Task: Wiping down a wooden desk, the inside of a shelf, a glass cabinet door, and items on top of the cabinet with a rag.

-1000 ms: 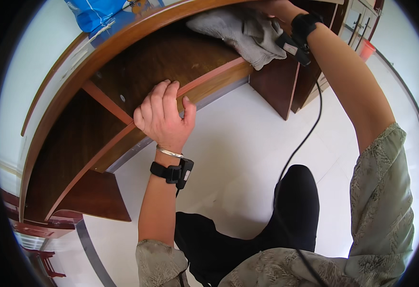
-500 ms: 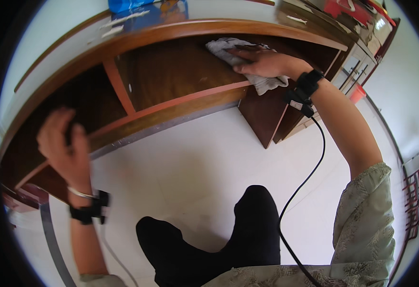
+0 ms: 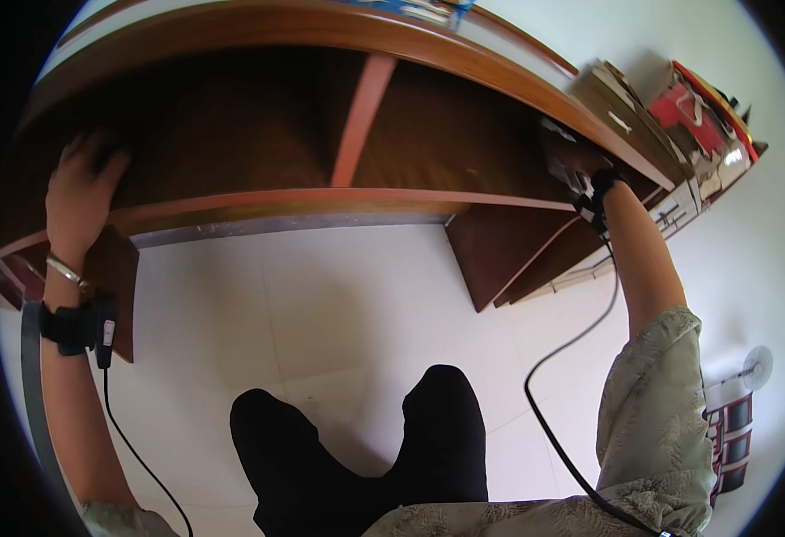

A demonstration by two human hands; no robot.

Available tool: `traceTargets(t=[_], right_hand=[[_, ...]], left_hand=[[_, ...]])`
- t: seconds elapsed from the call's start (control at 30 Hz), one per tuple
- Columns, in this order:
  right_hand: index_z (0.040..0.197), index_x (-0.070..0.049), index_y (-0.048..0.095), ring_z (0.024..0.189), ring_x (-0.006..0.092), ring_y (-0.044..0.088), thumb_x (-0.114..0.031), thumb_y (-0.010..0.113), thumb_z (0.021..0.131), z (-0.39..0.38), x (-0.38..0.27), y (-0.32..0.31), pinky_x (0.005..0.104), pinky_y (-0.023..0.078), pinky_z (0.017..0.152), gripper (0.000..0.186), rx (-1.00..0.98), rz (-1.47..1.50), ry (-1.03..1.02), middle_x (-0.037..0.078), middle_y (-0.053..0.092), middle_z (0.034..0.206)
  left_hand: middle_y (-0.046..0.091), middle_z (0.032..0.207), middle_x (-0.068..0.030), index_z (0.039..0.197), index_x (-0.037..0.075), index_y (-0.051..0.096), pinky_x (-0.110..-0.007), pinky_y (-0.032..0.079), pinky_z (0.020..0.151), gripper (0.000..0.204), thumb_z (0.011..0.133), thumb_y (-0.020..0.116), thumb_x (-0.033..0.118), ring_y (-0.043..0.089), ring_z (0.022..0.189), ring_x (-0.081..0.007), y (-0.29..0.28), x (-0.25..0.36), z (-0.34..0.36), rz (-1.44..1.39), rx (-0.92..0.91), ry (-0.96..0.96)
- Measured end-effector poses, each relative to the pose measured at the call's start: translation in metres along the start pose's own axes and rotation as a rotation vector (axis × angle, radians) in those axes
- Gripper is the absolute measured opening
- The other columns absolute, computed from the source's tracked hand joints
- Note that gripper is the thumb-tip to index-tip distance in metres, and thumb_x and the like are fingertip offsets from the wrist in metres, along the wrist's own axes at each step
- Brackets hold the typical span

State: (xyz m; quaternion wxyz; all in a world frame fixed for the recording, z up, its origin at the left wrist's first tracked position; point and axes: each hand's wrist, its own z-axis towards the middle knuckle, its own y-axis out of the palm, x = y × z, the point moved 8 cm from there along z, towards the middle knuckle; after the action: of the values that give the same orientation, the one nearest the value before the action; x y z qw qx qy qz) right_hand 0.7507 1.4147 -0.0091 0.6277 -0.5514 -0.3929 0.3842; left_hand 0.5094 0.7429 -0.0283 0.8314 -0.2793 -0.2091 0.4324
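Label (image 3: 108,332) on L wrist unit (image 3: 104,310): too small for us to read. Grey cloth (image 3: 557,170): rumpled, partly shadowed, at R end of R compt. (image 3: 455,134), under R hand (image 3: 587,159); dark/blurred, so we can't tell grip. L hand (image 3: 84,190): unclenched, thumb apart, at L compt. (image 3: 231,125). Divider (image 3: 363,121) splits both compts.; shelf edge (image 3: 321,196) runs along front.

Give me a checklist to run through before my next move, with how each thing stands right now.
1. Grey cloth inside the right compartment: ok, it shows at the right hand.
2. Right hand's grip: cannot tell, too dark.
3. Left hand free of objects: ok, nothing shows in it.
4. Straight path leftward for the cloth: not ok, the red-brown divider stands between the hands.
5. Right wrist's cable clear of the right knee: ok, apart in this view.
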Motion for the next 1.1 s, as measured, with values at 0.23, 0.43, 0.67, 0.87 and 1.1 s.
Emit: traceTargets(t=[0.23,0.43,0.67,0.87,1.1], right_hand=[[0.143,-0.011,0.038,0.133,0.0248,0.037,-0.032,0.036,0.098,0.057,-0.127,-0.052,0.0346,0.026,0.112,0.050,0.080,-0.156,-0.011,0.014,0.037,0.147],[0.141,-0.010,0.041,0.129,0.0251,0.041,-0.030,0.040,0.096,0.123,-0.233,-0.056,0.0349,0.029,0.110,0.049,0.106,-0.228,-0.099,0.014,0.040,0.144],[0.138,-0.009,0.045,0.125,0.0254,0.045,-0.026,0.044,0.093,0.169,-0.303,-0.053,0.0353,0.032,0.108,0.048,0.119,-0.248,-0.103,0.015,0.045,0.140],[0.136,-0.009,0.048,0.121,0.0257,0.048,-0.024,0.048,0.091,0.172,-0.318,-0.054,0.0355,0.035,0.106,0.047,0.133,-0.248,-0.108,0.016,0.048,0.137],[0.133,-0.008,0.051,0.117,0.0261,0.052,-0.020,0.052,0.088,0.108,-0.329,-0.065,0.0359,0.038,0.103,0.047,0.128,-0.168,-0.201,0.016,0.052,0.134]], left_hand=[[0.060,0.115,-0.0184,0.113,0.008,0.063,-0.043,0.048,0.088,0.037,0.084,0.061,0.031,0.058,0.104,-0.0375,-0.002,0.011,0.021,-0.016,-0.044,-0.099],[0.063,0.110,-0.0147,0.107,0.011,0.067,-0.042,0.048,0.087,0.034,0.083,0.062,0.033,0.060,0.102,-0.0353,-0.010,0.020,0.021,-0.072,-0.034,-0.103],[0.065,0.105,-0.0096,0.099,0.012,0.069,-0.040,0.049,0.084,0.032,0.082,0.061,0.038,0.059,0.101,-0.0309,-0.017,0.019,0.019,-0.066,0.044,-0.057],[0.065,0.101,-0.0075,0.095,0.013,0.068,-0.041,0.049,0.081,0.030,0.084,0.060,0.039,0.060,0.099,-0.0299,-0.014,0.026,0.021,-0.027,0.024,-0.045],[0.064,0.105,-0.0065,0.098,0.013,0.068,-0.041,0.049,0.084,0.029,0.084,0.060,0.037,0.060,0.100,-0.0298,-0.015,0.021,0.021,-0.056,0.000,-0.059]])
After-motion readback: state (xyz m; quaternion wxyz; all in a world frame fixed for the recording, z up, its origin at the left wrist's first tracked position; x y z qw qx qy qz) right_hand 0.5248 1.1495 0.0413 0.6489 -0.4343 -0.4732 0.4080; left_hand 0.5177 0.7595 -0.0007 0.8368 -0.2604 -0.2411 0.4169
